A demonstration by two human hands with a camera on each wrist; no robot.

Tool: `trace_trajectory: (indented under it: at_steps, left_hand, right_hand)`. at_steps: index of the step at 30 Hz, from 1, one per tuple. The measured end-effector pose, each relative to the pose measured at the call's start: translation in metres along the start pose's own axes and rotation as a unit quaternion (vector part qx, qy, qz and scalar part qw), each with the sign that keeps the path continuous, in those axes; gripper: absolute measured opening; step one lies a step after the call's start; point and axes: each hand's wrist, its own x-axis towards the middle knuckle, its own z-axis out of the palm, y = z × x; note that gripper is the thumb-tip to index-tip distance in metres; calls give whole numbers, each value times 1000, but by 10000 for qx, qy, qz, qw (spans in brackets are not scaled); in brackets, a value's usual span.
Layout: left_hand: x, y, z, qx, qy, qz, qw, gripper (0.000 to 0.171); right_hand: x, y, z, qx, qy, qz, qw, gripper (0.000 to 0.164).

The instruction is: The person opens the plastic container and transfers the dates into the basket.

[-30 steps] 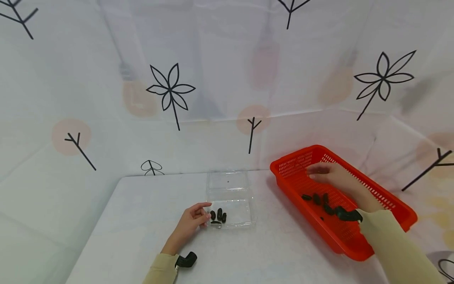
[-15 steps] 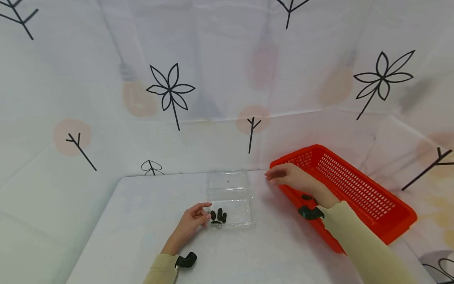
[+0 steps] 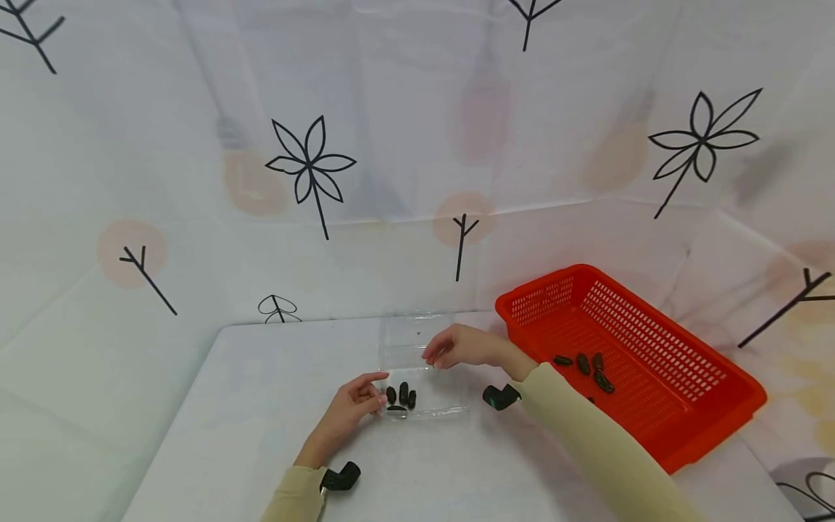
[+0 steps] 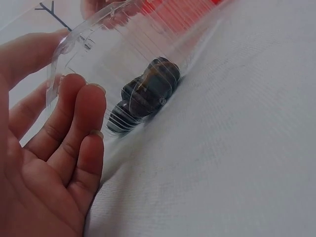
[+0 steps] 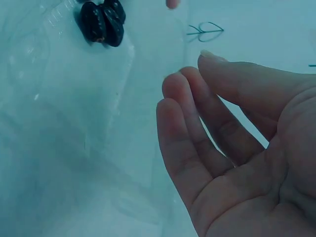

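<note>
Over on the left, a yellowish sleeve [image 3: 296,493] with a black wrist device [image 3: 341,476] leads to the left hand [image 3: 349,409], thumb and finger pinching the near-left rim of a clear container [image 3: 435,391], the other fingers curled in below. Inside, right beside those fingertips, sit four dark oval pieces [image 3: 404,393] — three lined up side by side, one lying across in front, all tucked into the left part. The lid [image 3: 407,333] lies folded back behind, wide open.

Now to the right hand [image 3: 472,348], hovering above the container where lid and base meet, palm down, fingers curved, thumb and fingertips drawn close together — whether they pinch anything, one cannot tell.

Further right, that arm's sleeve passes in front of a red basket [image 3: 659,341], set at a slant on the white table [image 3: 215,428]. More dark pieces [image 3: 603,381] cluster on its floor toward the near side: four plain to see, another mostly hidden by the sleeve.
</note>
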Motion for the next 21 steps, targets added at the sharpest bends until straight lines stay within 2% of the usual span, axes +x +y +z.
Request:
trace_trajectory:
  at_steps: [7, 15, 17, 21]
  left_hand:
    - [-2, 4, 2, -65, 39, 13, 10000, 50]
    - [-1, 4, 2, -5, 6, 20, 10000, 49]
    - [-1, 8, 2, 38, -1, -9, 10000, 49]
    - [-6, 25, 6, 34, 7, -104, 9999, 49]
  right_hand:
    - [31, -1, 17, -313, -573, 169, 9977, 22]
    - [46, 2, 30, -647, -1124, 447, 9905, 20]
    - [48, 3, 34, -676, -1277, 484, 9883, 20]
    - [51, 3, 39, -563, -1640, 671, 9826, 20]
